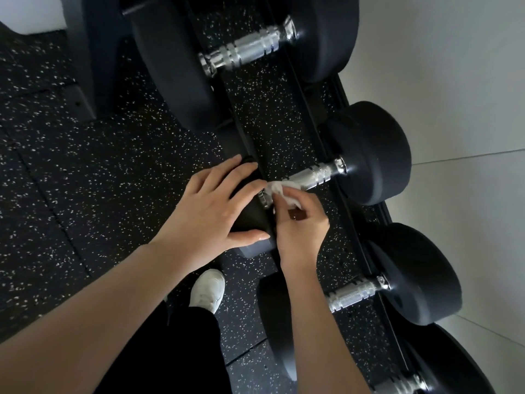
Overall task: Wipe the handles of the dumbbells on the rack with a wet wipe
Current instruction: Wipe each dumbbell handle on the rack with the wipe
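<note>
Speckled rubber floor [85, 172], rack [312, 132]. Left hand [210, 211] flat, fingers straight on dumbbell head [250, 214]; right hand [301, 226] pinching wet wipe [279, 189] against handle [309, 176].

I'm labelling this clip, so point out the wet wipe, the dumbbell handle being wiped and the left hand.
wet wipe [279, 191], head view, on the bunched white tissue.
dumbbell handle [315, 175], head view, on the bare knurled chrome beyond the wipe.
left hand [211, 206], head view, on the back of the hand.
</note>
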### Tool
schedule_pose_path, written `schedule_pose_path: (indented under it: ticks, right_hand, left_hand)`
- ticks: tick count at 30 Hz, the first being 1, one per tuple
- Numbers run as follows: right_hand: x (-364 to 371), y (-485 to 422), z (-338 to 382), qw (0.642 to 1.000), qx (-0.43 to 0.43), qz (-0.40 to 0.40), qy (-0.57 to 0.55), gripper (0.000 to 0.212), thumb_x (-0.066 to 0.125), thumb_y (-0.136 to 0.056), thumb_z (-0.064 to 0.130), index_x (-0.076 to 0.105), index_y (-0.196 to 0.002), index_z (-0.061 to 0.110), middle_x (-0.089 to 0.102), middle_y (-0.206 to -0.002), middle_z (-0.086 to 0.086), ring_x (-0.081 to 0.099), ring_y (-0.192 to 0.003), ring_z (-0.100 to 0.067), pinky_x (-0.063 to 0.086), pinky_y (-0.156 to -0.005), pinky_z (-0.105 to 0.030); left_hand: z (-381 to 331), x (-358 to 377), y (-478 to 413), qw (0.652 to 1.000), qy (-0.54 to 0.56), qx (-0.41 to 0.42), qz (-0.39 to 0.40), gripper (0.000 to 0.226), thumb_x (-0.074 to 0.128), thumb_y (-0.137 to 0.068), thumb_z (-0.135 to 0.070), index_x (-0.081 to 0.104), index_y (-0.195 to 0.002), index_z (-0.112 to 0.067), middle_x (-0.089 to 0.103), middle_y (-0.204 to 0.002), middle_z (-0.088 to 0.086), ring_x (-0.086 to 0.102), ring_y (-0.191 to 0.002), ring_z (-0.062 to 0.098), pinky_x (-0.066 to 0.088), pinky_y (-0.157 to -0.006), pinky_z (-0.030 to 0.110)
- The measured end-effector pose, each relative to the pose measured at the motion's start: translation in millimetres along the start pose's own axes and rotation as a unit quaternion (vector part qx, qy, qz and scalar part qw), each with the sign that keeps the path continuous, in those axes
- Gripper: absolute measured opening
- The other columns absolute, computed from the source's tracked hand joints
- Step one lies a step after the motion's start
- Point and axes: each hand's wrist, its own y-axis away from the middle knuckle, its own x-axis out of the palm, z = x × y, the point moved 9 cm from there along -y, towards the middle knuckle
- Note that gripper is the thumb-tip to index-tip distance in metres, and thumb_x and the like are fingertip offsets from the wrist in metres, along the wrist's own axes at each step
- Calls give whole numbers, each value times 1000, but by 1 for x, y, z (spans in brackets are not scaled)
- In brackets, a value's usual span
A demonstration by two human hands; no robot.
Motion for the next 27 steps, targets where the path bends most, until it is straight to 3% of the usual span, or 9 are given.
schedule_pose_path:
  ticks: [3,7,9,13,18,21,24,27]
  right_hand:
    - [3,-9,20,993,-88,-13,74,7,74,-78,8,74,-85,10,64,-85,-5,58,-71,-5,43,-62,-6]
    - [11,-13,30,971,-150,-18,184,8,73,-78,14,72,-83,9,61,-79,-7,52,-63,-8,46,-54,-21]
    - [11,-13,32,968,-152,-20,198,8,72,-79,14,72,-84,9,62,-77,-6,52,-61,-9,46,-52,-22]
    - [-7,-26,35,977,-107,-82,165,8,69,-82,10,72,-86,4,65,-80,-8,52,-63,-6,42,-56,-4]
    - [-28,-55,43,973,-76,-151,156,15,62,-86,12,71,-90,0,66,-82,-11,53,-67,-9,36,-59,2]
    - [-31,-59,44,960,-64,-180,203,17,59,-87,20,72,-90,8,67,-80,-8,55,-64,-13,33,-54,-8]
    - [-37,-55,36,948,4,-211,237,19,57,-89,32,71,-93,21,70,-82,-3,65,-73,-22,41,-59,-25]
    - [-38,-60,30,953,35,-183,237,18,57,-89,33,70,-95,21,71,-82,-4,66,-75,-24,48,-62,-30]
  left_hand:
    - [2,-1,0,1000,10,-3,-1,71,40,-81,-66,49,-134,-19,45,-145,6,34,-138,27,28,-105,42]
    - [3,-2,0,1000,23,-5,2,74,40,-80,-67,51,-135,-18,43,-147,4,34,-139,26,23,-107,39]
    - [4,-1,0,1000,25,-6,6,75,40,-80,-67,50,-136,-19,43,-148,4,33,-140,25,22,-107,39]
    - [5,2,1,1000,23,-12,16,75,39,-80,-68,50,-136,-20,42,-148,3,31,-141,25,21,-109,39]
    - [5,3,0,999,28,-14,13,74,39,-80,-68,50,-135,-20,43,-148,3,32,-140,25,22,-109,40]
    - [5,3,1,999,28,-13,13,74,39,-80,-68,50,-135,-20,43,-148,3,32,-140,25,21,-109,40]
    - [5,3,1,999,25,-15,14,74,38,-80,-68,51,-135,-20,43,-147,3,32,-140,24,21,-109,39]
    - [5,2,0,999,26,-14,13,74,37,-81,-69,51,-135,-20,44,-147,3,32,-139,25,21,-109,39]
